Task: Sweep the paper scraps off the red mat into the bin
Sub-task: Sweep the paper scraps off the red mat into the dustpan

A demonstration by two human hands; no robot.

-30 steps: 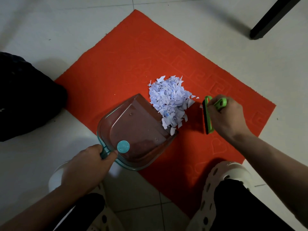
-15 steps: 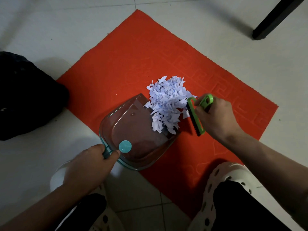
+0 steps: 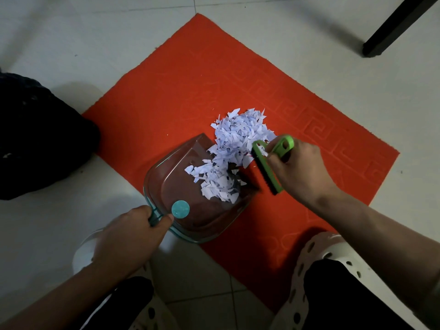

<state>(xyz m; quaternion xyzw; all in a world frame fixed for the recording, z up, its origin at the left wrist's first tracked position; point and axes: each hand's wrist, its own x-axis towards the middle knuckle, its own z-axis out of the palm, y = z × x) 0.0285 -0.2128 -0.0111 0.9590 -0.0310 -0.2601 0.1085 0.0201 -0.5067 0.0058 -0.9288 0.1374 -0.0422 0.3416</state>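
A dark bulky shape (image 3: 35, 139) sits at the far left on the pale tiled floor (image 3: 71, 32), touching the left corner of the red mat (image 3: 178, 91); what it is cannot be told. Below it, a white perforated shoe (image 3: 84, 253) shows partly under the left forearm. The left hand (image 3: 123, 236) grips the teal handle (image 3: 154, 217) of a clear dustpan (image 3: 171, 182), fingers curled round it and the thumb lying along the top just beside a round teal disc (image 3: 180, 209) on the pan's back. The pan rests with its rear over the tile and its open lip on the mat, pointing up and to the right. The paper scraps (image 3: 235, 148), white with bluish marks, form one heap that straddles that lip: the lower part lies inside the pan, the upper part on the mat just beyond it. Against the heap's right side stands a green brush (image 3: 266, 167), slanted from upper left to lower right, its dark bristles touching the scraps. The right hand (image 3: 302, 172) holds the brush's looped green handle, fingers wrapped closed round it. Below the right forearm a second white perforated shoe (image 3: 321, 248) stands on the mat's near edge, a black trouser leg (image 3: 352, 294) rising from it. At the top right a black furniture leg (image 3: 400, 22) stands on the tile, well apart from the mat.
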